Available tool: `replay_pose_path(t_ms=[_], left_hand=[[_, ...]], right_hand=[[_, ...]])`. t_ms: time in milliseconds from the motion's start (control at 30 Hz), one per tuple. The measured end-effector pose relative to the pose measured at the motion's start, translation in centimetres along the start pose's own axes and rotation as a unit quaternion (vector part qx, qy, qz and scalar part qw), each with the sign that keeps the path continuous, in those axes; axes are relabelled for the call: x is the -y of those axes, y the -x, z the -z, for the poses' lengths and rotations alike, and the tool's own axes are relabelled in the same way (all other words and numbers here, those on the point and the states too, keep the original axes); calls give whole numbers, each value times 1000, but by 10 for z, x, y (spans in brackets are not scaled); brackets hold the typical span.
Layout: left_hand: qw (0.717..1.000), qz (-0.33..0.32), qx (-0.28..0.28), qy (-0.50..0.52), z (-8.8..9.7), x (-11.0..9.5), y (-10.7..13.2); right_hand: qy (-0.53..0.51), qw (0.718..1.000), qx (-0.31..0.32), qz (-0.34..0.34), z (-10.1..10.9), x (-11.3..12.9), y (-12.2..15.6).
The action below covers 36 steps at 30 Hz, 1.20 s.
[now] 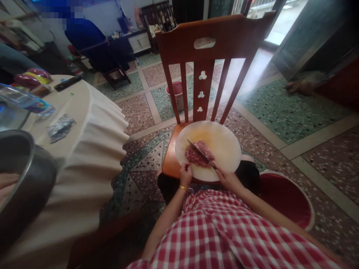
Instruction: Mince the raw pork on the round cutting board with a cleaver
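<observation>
So, head view: gripping the knife (pixel 199 150) in the right hand (pixel 223 175), with fingers wrapped on its handle. Holding the blade diagonally across the minced meat (pixel 194 157), left of centre on the round board (pixel 227 145), atop the wooden chair (pixel 206 104). Resting the left hand (pixel 185 174) at the board's near-left edge, with fingers curled; can't tell if pinching anything.

We look through one head-worn camera, forward and down over the checked shirt (pixel 213 228) close below us, to the round board (pixel 226 144) near mid-view; our left edge cuts the counter (pixel 80 102), and the doorway (pixel 284 22) lies far off at upper right.
</observation>
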State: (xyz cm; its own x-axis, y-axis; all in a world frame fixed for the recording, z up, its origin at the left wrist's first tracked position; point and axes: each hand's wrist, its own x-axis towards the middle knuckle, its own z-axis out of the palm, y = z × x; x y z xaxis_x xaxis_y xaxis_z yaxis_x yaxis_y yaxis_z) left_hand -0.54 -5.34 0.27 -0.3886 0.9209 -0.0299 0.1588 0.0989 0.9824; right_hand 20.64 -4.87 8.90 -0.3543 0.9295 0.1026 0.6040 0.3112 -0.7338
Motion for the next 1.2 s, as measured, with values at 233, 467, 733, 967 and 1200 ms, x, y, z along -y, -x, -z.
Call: replay_pose_path(t_ms=[233, 467, 733, 967, 1200], left_hand=[[1000, 5, 6, -5, 0, 0, 0], [1000, -7, 7, 0, 0, 0, 0], [1000, -5, 5, -2, 0, 0, 0], [1000, 0, 14, -10, 0, 2, -1], [1000, -4, 10, 5, 0, -2, -1]], right_hand=[[-23, 998, -53, 26, 16, 15, -4], [55, 996, 26, -72, 7, -4, -11], [36, 999, -26, -9, 11, 8, -8], [11, 1000, -28, 3, 20, 13, -9], [94, 993, 37, -58, 4, -7, -8]])
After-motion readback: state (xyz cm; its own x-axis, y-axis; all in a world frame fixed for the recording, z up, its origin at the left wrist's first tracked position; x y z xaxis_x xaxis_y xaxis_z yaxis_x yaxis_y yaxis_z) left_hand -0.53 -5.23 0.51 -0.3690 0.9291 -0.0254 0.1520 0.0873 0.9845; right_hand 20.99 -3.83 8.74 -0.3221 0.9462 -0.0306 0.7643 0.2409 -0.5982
